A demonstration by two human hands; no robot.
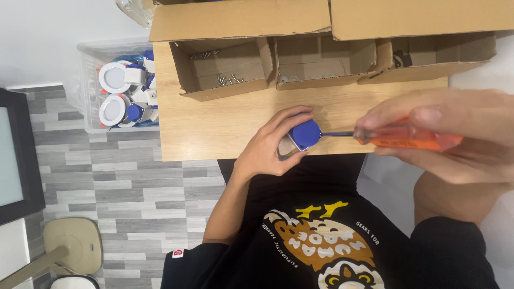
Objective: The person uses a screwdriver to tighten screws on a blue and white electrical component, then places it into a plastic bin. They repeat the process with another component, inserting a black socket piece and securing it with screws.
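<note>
Screwdriver [399, 136] lies horizontal; tip points left into blue part [305, 134].

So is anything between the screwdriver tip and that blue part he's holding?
Nothing visible: the screwdriver in the right hand has its shaft running straight to the blue part, which the left hand grips at the table edge.

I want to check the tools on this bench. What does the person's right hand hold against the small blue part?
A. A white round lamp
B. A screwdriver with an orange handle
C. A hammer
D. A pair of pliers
B: the right hand grips a screwdriver with an orange handle, and its tip meets the small blue part that the left hand steadies on the wooden table.
</note>
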